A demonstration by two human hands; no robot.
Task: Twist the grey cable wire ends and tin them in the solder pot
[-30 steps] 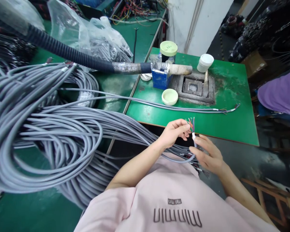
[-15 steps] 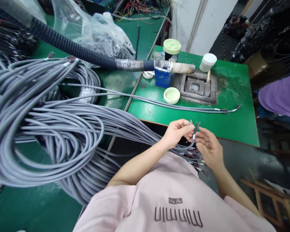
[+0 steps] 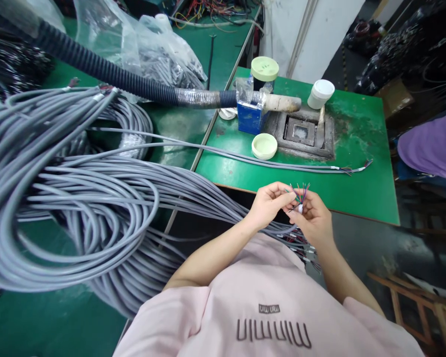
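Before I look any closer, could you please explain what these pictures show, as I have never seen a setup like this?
The view comes from a camera worn on a person's head, looking forward and down past a pink shirt. No machine does the handling: both hands are bare. The left hand pinches thin coloured wires that fan out of a white-banded cable end, which the right hand holds. To the left lies a big heap of looped grey cables. On the green table ahead are two more cables, a white tub, a shallow pale dish and a blue box with a ribbed hose across it.
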